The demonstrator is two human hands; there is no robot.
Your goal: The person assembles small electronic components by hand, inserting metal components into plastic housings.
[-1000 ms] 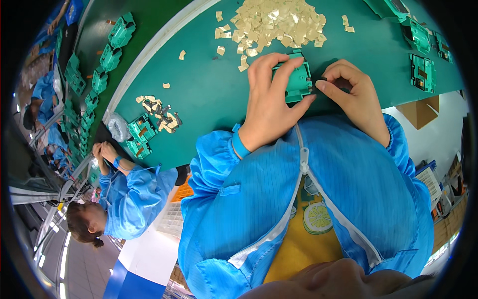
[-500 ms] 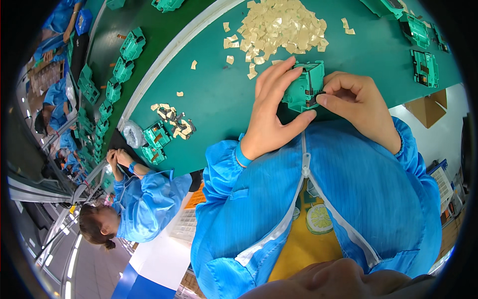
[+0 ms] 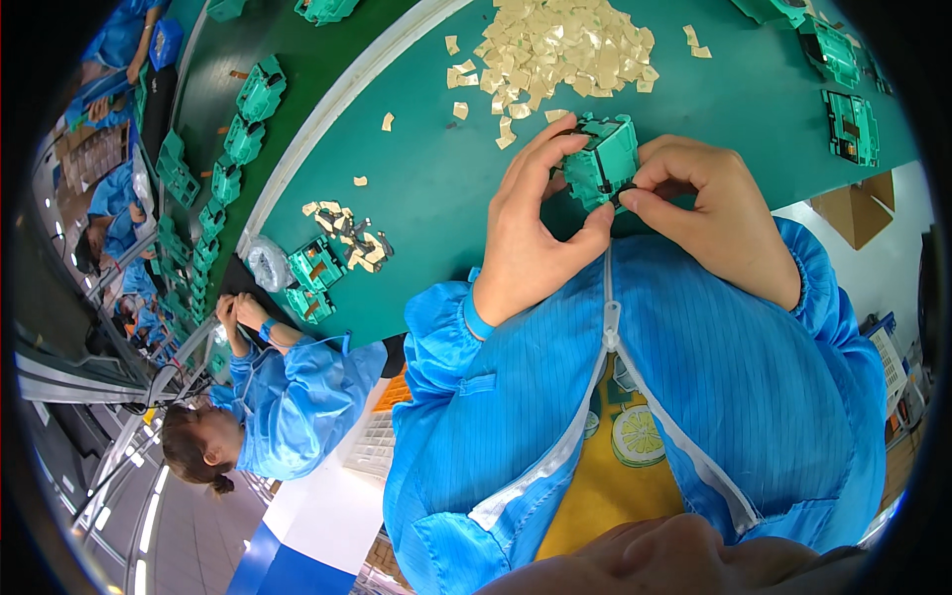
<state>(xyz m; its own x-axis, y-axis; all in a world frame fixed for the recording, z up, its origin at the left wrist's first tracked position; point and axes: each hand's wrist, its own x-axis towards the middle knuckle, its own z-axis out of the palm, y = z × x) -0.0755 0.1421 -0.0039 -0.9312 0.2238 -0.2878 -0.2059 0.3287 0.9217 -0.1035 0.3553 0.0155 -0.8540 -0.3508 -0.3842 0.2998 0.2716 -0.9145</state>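
Counter [image 3: 426, 198]: green surface beneath both hands.
Left hand [image 3: 535, 233]: grip partly closed, holding the green housing [image 3: 615, 154] from its left side.
Right hand [image 3: 716, 203]: grip nearly closed, pinching a dark part [image 3: 621, 195].
Heap of pale pieces [image 3: 570, 50]: on the counter, just beyond the housing.
Green housing: tilted, between the two hands.
Dark part: at the housing's near edge.

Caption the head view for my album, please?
The left hand holds a green housing, the right hand at its corner, near piled cream pieces.
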